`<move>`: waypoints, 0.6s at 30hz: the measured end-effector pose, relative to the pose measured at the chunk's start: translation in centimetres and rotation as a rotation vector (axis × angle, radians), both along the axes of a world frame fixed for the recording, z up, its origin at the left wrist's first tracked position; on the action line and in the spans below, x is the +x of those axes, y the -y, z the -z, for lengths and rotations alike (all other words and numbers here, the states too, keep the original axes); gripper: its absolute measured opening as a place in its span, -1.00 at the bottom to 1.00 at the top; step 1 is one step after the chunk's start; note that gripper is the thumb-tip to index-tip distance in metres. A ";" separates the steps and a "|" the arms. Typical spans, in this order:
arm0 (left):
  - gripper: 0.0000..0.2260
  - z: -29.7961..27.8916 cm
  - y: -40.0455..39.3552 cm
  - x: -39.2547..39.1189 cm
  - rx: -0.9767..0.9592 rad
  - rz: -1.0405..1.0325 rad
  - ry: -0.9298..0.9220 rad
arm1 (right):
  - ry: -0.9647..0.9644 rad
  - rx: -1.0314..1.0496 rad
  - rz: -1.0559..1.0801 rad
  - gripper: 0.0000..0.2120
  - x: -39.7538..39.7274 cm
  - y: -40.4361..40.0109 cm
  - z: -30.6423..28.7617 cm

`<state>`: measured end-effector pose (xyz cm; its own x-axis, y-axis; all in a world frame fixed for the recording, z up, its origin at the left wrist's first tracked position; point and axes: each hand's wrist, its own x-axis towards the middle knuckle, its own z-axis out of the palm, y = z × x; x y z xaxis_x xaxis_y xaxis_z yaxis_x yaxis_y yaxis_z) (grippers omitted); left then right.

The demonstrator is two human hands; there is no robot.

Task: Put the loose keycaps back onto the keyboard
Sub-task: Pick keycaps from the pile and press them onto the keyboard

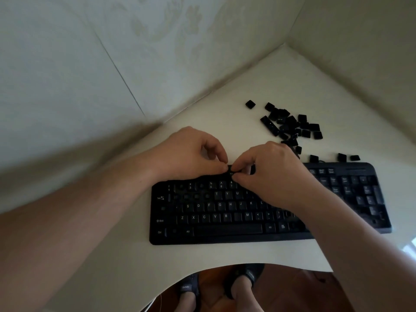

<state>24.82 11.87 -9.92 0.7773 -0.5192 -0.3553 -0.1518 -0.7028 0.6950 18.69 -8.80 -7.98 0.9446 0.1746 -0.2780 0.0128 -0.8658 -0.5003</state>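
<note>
Toward the left of the white desk (258,86), the left hand (191,152) hovers over the far edge of the black keyboard (225,235), its fingers curled, thumb and forefinger pinching one side of a single keycap (231,171). The right hand (274,172) meets it there, fingertips pinching the other side of the same cap, so both hands are clamped together on one small piece above the top row. The keyboard lies along the desk's near edge, with several bare sockets visible in its left and upper rows. To the right, near the desk's far right corner, the pile of loose keycaps (290,127) is scattered just beyond the keyboard's far edge, with a few strays (342,157) lying almost against it. The risk, as I judge it, is seating the cap crooked or over the wrong socket: the fingers hide the slot, and pressing while it is tilted could jam or snap the stem. A slip could also flick the cap off the desk.
</note>
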 end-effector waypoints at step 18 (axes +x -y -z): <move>-0.91 -0.6 0.5 -0.2 0.088 0.001 -0.030 | -0.093 -0.052 -0.069 -0.96 1.6 -1.1 -0.9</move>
